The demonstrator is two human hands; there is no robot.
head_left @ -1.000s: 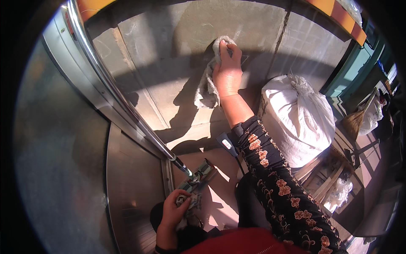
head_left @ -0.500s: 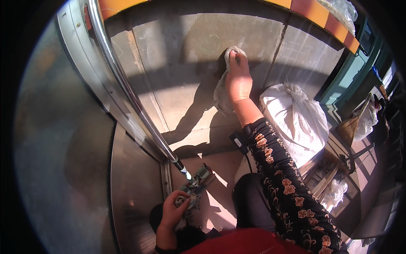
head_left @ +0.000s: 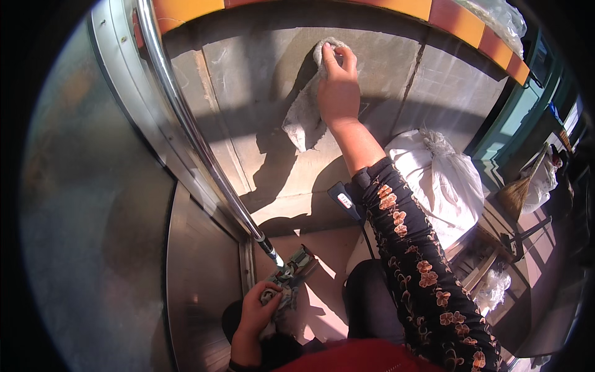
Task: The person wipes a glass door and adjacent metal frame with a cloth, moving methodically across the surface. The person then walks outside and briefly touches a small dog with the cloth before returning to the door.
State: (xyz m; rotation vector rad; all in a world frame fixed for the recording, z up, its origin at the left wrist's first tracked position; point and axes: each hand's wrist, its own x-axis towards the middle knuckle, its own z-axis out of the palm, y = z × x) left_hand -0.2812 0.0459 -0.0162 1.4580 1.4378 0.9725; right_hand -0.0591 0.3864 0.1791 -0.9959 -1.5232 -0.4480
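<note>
My right hand (head_left: 339, 93) is closed on a greyish-white rag (head_left: 304, 121), pressing its bunched top against the grey tiled wall (head_left: 266, 74). The rag's loose end hangs below and left of my fingers. Down by my knees, my left hand (head_left: 253, 315) is closed around the near end of a grey-green mop head (head_left: 291, 273). From that head a shiny metal pole (head_left: 192, 130) slants up and to the left. Exactly how my left fingers sit on the mop head is partly hidden.
A tied white sack (head_left: 440, 180) stands right of my right forearm. Orange and brown tiles (head_left: 396, 7) edge a ledge above the wall. A metal door panel (head_left: 105, 204) fills the left side. A broom (head_left: 515, 192) and a wooden crate (head_left: 477, 273) are at the right.
My right hand has moved up and slightly left along the wall with the rag, whose hanging end has swung left. My left hand remains at the mop head.
</note>
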